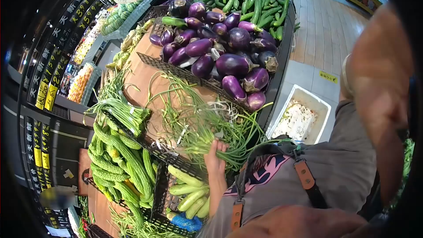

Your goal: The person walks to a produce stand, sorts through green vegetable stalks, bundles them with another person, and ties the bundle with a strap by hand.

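My left hand (216, 153) is closed round a bunch of thin green stalks that look like garlic scapes (200, 143). The tips of the bunch are smeared by motion. More loose scapes (172, 92) lie tangled on the wooden display top around the hand, with pale strips among them. On the right edge a bare arm (379, 75), seemingly my right, looms blurred and close to the camera. Its fingers cannot be made out. A tied bundle of long green stalks (125, 112) lies to the left of the loose ones.
A black crate of purple eggplants (233, 64) stands beyond, with cucumbers (260, 4) behind. Bitter melons (116, 163) and pale green gourds (191, 194) fill crates nearer me. A white foam box (302, 114) with scraps sits on the floor. Price signs (48, 79) line the left.
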`<state>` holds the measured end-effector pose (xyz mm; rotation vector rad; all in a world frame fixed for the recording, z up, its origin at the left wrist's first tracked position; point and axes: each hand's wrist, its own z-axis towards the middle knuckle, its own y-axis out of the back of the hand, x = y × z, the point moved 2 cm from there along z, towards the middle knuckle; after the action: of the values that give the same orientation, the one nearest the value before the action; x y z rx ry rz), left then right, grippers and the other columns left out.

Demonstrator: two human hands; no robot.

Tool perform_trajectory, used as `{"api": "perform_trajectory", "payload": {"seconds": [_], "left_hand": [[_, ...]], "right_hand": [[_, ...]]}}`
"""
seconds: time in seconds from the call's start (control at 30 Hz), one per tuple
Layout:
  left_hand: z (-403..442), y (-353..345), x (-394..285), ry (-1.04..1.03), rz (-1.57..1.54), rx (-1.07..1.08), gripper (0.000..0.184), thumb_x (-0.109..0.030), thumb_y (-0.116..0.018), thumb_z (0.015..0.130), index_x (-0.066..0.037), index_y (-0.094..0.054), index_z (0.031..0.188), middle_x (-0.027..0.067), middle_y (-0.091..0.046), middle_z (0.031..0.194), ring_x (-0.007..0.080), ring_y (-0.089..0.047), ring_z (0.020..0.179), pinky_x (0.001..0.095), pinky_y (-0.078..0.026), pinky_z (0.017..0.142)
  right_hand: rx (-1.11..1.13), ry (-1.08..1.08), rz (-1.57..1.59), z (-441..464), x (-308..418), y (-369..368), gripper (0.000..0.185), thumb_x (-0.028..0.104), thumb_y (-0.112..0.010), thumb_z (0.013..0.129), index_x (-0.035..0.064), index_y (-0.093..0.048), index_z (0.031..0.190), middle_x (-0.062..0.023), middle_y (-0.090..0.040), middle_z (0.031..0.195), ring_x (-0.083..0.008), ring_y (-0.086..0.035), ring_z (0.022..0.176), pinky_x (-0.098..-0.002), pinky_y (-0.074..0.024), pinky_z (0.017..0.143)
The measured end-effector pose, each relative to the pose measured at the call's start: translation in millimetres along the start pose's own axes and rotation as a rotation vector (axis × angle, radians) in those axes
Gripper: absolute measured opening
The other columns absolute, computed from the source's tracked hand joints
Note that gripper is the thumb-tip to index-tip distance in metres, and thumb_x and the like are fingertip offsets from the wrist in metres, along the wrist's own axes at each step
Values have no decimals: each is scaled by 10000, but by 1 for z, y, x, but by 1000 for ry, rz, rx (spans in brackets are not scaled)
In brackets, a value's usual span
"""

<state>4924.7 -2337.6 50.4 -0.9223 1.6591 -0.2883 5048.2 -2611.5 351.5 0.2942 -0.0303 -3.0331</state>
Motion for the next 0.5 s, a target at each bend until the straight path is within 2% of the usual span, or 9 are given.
{"api": "perform_trajectory", "payload": {"seconds": [0.1, 0.17, 0.2, 0.23, 0.27, 0.3, 0.37, 0.43, 0.5], "left_hand": [[2, 5, 3, 0, -118, -49, 116, -95, -552, 880, 5, -517, 926, 26, -443, 690, 151, -423, 635, 338, -425, 691], [6, 6, 2, -25, -126, -42, 120, -98, -551, 882, 9, -520, 928, 26, -448, 697, 150, -430, 644, 333, -424, 691], [6, 6, 3, -51, -125, -48, 125, -100, -550, 884, 13, -524, 930, 26, -454, 704, 149, -436, 654, 328, -424, 691], [7, 4, 4, -62, -145, -68, 125, -100, -550, 884, 13, -524, 930, 26, -454, 704, 149, -436, 654, 328, -424, 691], [10, -3, 3, -48, -133, -49, 133, -106, -551, 884, 16, -530, 932, 27, -468, 718, 149, -448, 670, 324, -424, 690], [11, -6, 0, -38, -122, -47, 142, -113, -553, 885, 20, -536, 934, 28, -481, 732, 149, -460, 686, 319, -424, 689], [16, -17, -3, -41, -85, 5, 165, -132, -564, 883, 21, -549, 943, 36, -512, 747, 152, -494, 694, 300, -433, 663], [18, -28, -8, -135, -19, 33, 162, -132, -568, 880, 17, -555, 943, 46, -533, 744, 155, -520, 678, 285, -448, 625], [20, -30, -5, -181, -3, -12, 158, -120, -569, 876, 18, -560, 954, 59, -562, 762, 159, -543, 660, 279, -464, 594]], "right_hand": [[-261, 220, 44, -12, 6, 3, 729, 602, -420, 848, 258, -137, 1425, -223, -216, 1434, -388, -245, 1311, -528, -237, 1032], [-240, -216, -144, -83, -12, -7, 699, 520, -417, 876, 103, -220, 1400, -187, -326, 1383, -338, -333, 1269, -460, -281, 1017], [-127, -630, -98, -103, -10, -27, 683, 511, -459, 857, 30, -337, 1326, -153, -417, 1296, -273, -400, 1196, -415, -317, 980], [158, -823, -51, -129, -11, -40, 455, 133, -476, 845, 40, -389, 1282, -110, -460, 1233, -221, -461, 1120, -319, -343, 942], [87, -1177, 231, -170, -8, -70, 361, 109, -463, 886, 27, -442, 1237, -74, -507, 1179, -158, -484, 1078, -280, -378, 909], [229, -1413, 389, -199, 2, -89, 357, 164, -498, 907, 20, -454, 1230, -63, -545, 1139, -139, -505, 1051, -272, -411, 875], [493, -1572, 561, -238, 31, -119, 458, 250, -527, 907, 11, -413, 1281, -107, -546, 1180, -146, -526, 1057, -282, -425, 869], [702, -1400, 555, -250, 47, -137, 440, 193, -477, 923, -19, -375, 1295, -113, -526, 1183, -156, -536, 1005, -289, -418, 883], [702, -1442, 623, -245, 51, -150, 512, 275, -546, 890, -13, -395, 1285, -159, -546, 1160, -164, -559, 984, -289, -438, 846]]}}
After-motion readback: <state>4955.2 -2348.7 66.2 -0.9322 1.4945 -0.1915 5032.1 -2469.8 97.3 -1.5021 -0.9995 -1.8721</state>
